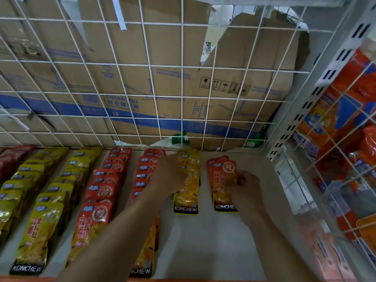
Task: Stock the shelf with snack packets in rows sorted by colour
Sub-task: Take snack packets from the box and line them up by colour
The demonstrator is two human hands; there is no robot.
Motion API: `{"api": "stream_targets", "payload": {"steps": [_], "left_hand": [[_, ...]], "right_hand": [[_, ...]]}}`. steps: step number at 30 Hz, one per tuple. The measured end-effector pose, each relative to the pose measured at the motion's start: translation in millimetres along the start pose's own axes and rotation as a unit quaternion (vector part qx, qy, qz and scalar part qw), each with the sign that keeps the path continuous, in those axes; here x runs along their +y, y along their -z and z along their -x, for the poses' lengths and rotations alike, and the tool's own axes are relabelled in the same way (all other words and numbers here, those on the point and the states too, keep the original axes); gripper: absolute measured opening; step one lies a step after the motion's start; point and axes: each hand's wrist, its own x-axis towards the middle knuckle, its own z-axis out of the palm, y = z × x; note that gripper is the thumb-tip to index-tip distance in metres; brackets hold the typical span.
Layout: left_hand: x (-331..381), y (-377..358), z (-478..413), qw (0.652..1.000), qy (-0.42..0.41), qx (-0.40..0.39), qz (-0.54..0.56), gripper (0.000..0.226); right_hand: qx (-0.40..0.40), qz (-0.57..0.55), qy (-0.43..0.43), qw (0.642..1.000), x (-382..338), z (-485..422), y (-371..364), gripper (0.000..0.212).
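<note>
Laying reds just beside the yellow row (186, 192), the right hand (247, 190) fingers (233, 183) pinch a red packet (220, 176), the left hand (169, 176) grip unclear; squaring it likely follows.

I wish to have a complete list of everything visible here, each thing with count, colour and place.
long yellow rows of packets: two, yellow, left
dark red packets: count unclear, dark red, far left
long red rows of packets: two, red, middle
short yellow row: one, yellow, right of the red rows
short red row: one, red, rightmost
shelf: one, white, under all rows
wire grid: white, back and right side
cardboard boxes: several, brown, behind the back grid
orange packs: several, orange, behind the right grid
left hand: one, on the short yellow row, grip blurred
right hand: one, pinches the front packet of the short red row
</note>
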Motion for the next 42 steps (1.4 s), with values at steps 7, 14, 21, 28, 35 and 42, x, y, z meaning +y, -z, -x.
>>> {"api": "stream_targets", "payload": {"steps": [7,14,21,28,35,42], "left_hand": [[1,-7,-8,0.997,-0.011,0.019,-0.069,0.034],[-2,-12,-16,0.998,-0.01,0.004,-0.064,0.039],[-3,-13,-18,0.997,-0.011,-0.014,-0.076,0.044],[-6,-13,-17,0.996,-0.02,-0.009,-0.086,0.037],[-3,-12,-14,0.998,-0.007,-0.004,-0.064,0.03],[5,-14,-2,0.999,0.002,-0.009,-0.047,0.05]], "right_hand": [[0.03,-0.004,0.011,0.999,-2,-16,-8,0.013],[0.07,0.048,0.027,0.996,-1,-27,-16,0.007],[0.102,0.186,0.11,0.971,-1,-23,-22,0.013],[0.062,0.255,0.06,0.963,-1,-12,-22,0.039],[0.024,0.38,0.062,0.923,-11,-4,-23,0.072],[0.052,0.391,0.074,0.916,-11,-3,-26,0.065]]}}
